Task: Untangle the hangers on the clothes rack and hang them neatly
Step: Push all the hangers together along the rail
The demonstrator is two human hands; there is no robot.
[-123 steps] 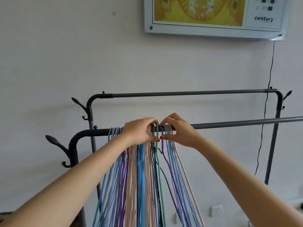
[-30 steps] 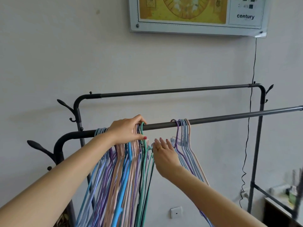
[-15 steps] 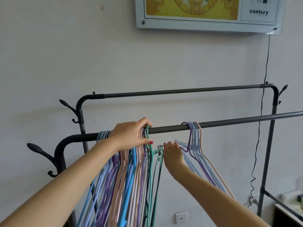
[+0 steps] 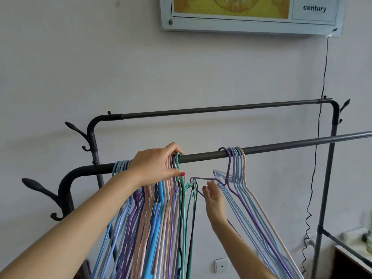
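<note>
Left hand (image 4: 159, 168) gripped the crowded bundle of coloured wire hangers (image 4: 153, 208); right hand (image 4: 214, 200) hung released. Few blue-and-purple hangers (image 4: 234, 164) separated rightward; most remained.

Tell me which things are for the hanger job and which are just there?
For the job: big hanger bunch, small hanger bunch, front rail, left hand, right hand.

Just there: wall picture, black cord, wall socket.
</note>
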